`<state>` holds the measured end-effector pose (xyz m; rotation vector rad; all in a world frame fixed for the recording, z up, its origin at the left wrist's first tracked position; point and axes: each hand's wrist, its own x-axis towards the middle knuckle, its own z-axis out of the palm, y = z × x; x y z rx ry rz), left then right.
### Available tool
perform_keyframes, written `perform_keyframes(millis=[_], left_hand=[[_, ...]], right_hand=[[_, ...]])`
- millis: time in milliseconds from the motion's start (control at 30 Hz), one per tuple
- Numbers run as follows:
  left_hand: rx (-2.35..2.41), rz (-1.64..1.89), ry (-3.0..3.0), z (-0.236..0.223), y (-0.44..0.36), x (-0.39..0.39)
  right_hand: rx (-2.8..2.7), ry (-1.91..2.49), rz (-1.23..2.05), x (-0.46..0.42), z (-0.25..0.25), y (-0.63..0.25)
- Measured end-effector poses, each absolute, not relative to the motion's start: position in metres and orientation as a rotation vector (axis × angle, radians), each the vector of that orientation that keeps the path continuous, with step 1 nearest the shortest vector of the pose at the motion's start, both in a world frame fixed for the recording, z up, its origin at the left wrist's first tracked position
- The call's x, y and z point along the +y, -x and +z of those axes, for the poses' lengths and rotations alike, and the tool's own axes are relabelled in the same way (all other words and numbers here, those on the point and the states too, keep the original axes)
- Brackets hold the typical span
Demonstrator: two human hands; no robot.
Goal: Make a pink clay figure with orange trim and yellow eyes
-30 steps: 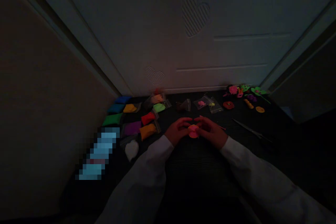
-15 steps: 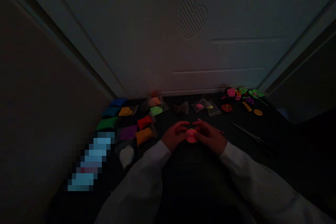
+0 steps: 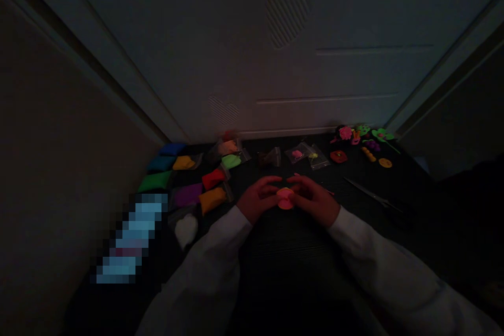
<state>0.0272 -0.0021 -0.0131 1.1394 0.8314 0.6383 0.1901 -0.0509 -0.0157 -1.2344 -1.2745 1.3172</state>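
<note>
A small round piece of pink clay with a yellow-orange edge [image 3: 285,199] is at the middle of the dark table, between my two hands. My left hand [image 3: 259,198] grips its left side, with the thumb on the pink face and the fingers curved behind. From the other side my right hand [image 3: 314,199] holds it the same way, its thumb pressed on the face. A thin pink strip [image 3: 328,191] lies partly hidden behind my right hand. The scene is dim, so fine detail on the clay does not show.
Bags of coloured clay, such as an orange bag [image 3: 213,200] and a white one [image 3: 186,229], lie at left. Scissors [image 3: 378,199] rest at right. Finished clay figures [image 3: 345,133] and a yellow disc [image 3: 385,163] stand back right, before a white panel [image 3: 189,52]. A blurred bright screen [image 3: 136,236] is far left.
The whole view has shifted slightly, so things sit a little higher and further left. Both hands keep their hold on the round clay piece, with little visible finger movement.
</note>
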Motion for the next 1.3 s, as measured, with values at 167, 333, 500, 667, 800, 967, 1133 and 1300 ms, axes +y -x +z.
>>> perform_keyframes(millis=[167, 333, 500, 667, 800, 967, 1133, 1300], left_hand=[[0.832, 0.651, -1.144, -0.0129, -0.0278, -0.0026], [0.819, 0.644, -1.144, -0.0155, -0.0276, -0.0013], [0.847, 0.669, -1.178, -0.0151, -0.0281, -0.0016], [0.859, 0.666, -1.196, -0.0134, -0.0286, -0.0026], [0.862, 0.654, -1.172, -0.0114, -0.0293, -0.0034], [0.865, 0.648, -1.167, -0.0128, -0.0292, -0.0035], [0.846, 0.66, -1.152, -0.0149, -0.0295, -0.0039], [0.848, 0.646, -1.127, -0.0143, -0.0309, -0.0048]], right_hand=[[-1.272, 1.229, 1.331, -0.0516, -0.0136, -0.1901], [-1.268, 1.234, 1.328, -0.0514, -0.0134, -0.1899], [-1.254, 1.234, 1.337, -0.0523, -0.012, -0.1891], [-1.249, 1.24, 1.351, -0.0529, -0.0105, -0.1893], [-1.241, 1.251, 1.351, -0.0522, -0.0125, -0.1899], [-1.234, 1.269, 1.359, -0.0521, -0.012, -0.1901], [-1.217, 1.252, 1.378, -0.0532, -0.009, -0.1895], [-1.222, 1.254, 1.372, -0.0533, -0.0088, -0.1897]])
